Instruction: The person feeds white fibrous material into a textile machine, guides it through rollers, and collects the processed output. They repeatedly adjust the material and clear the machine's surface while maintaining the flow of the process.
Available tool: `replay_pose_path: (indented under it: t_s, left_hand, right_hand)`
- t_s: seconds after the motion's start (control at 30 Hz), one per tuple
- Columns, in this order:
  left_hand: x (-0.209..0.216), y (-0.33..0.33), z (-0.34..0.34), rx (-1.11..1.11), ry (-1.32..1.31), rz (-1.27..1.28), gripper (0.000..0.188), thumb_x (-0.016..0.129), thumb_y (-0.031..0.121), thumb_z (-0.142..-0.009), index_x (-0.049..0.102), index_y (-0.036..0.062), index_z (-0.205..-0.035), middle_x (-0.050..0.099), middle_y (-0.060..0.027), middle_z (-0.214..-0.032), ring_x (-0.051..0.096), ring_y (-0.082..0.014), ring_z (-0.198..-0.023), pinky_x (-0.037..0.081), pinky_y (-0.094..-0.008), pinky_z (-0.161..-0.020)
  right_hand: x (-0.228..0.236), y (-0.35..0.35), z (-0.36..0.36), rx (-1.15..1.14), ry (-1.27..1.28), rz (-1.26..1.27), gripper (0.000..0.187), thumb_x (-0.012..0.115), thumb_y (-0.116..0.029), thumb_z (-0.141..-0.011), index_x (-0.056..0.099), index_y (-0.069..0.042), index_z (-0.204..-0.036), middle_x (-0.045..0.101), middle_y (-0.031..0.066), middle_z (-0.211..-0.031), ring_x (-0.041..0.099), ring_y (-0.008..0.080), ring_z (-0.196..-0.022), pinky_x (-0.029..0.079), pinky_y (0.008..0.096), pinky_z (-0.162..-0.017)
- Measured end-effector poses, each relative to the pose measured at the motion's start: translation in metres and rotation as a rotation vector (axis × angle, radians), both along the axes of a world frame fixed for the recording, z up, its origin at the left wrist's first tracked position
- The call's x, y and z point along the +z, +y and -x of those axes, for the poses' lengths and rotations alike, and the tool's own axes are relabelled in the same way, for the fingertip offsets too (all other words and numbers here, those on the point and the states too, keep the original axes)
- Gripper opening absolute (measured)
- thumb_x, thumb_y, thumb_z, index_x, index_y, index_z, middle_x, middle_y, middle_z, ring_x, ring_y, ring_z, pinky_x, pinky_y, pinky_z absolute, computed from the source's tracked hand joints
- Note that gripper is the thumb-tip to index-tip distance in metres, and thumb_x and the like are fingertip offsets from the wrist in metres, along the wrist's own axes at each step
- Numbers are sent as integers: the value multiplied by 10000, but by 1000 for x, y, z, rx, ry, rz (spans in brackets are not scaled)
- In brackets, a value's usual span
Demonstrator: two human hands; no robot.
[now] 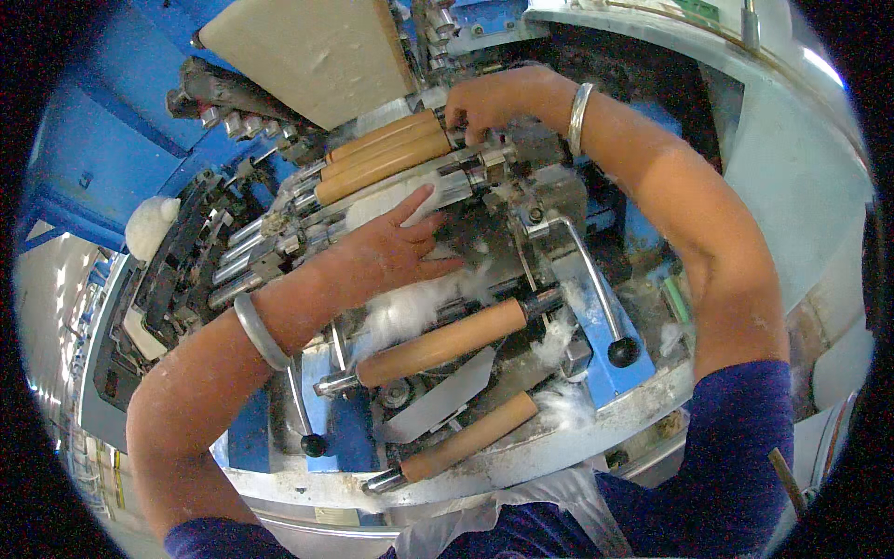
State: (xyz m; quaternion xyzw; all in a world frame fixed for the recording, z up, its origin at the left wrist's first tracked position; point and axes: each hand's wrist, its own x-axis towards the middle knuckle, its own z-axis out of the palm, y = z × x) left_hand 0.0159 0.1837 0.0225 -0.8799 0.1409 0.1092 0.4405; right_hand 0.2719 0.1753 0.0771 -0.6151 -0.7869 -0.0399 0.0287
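Observation:
My left hand (400, 240) has its fingers spread over the machine's metal rollers, with white fibre fluff (368, 210) beside and beneath it. My right hand (484, 104) is curled at the right-hand end of the upper tan rollers (386, 160). Whatever lies within its fingers is hidden. Those tan rollers lie side by side across the machine. Below my left hand, more loose white fluff (405, 312) hangs by a tan roller with metal ends (447, 343). Another tan roller (470, 436) rests tilted at the machine's near edge.
Two levers with black knobs stick out toward me, one at left (314, 444) and one at right (622, 351). A cream panel (307, 56) stands raised behind the rollers. A white fibre clump (152, 228) sits at far left. Blue housing (121, 112) rises behind it.

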Motion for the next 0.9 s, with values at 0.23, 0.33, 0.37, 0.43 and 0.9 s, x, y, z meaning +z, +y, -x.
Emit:
replay_pose_path:
  t_s: [0.23,0.33,0.37,0.43,0.9]
  left_hand:
    - [36,36,32,441,-755,832,246,579,186,-865,633,65,-1073,650,-124,-1048,589,-288,-1051,418,-391,-1003]
    - [66,42,42,546,-1003,1344,320,489,226,-958,601,-14,-1136,629,-162,-1159,586,-251,-1105,442,-348,-985]
    - [74,41,40,590,-969,1679,349,475,231,-965,588,-41,-1153,621,-172,-1177,585,-237,-1112,448,-340,-985]
    - [76,34,36,563,-963,2050,370,477,230,-968,555,-74,-1165,626,-178,-1156,585,-228,-1113,435,-343,-1015]
    - [-8,-32,45,478,-280,1274,545,609,341,-896,440,102,-1356,501,-184,-1327,510,-341,-1201,393,-402,-1029]
  right_hand:
    - [-7,2,-8,-44,152,-27,419,714,-122,-785,610,6,-1169,669,141,-1071,642,254,-951,507,371,-814]
    - [-7,6,-9,100,124,-77,399,729,-112,-759,635,5,-1129,670,147,-1069,637,265,-984,502,365,-854]
    - [-7,8,-9,89,133,-80,393,730,-110,-755,639,8,-1119,672,146,-1065,639,264,-981,502,364,-851]
    - [-7,11,-10,60,110,-96,380,732,-107,-748,647,14,-1098,675,145,-1056,641,262,-975,502,360,-846]
    - [-10,0,-9,123,66,-122,390,760,-132,-683,673,-15,-1045,679,162,-887,656,277,-838,514,396,-750]
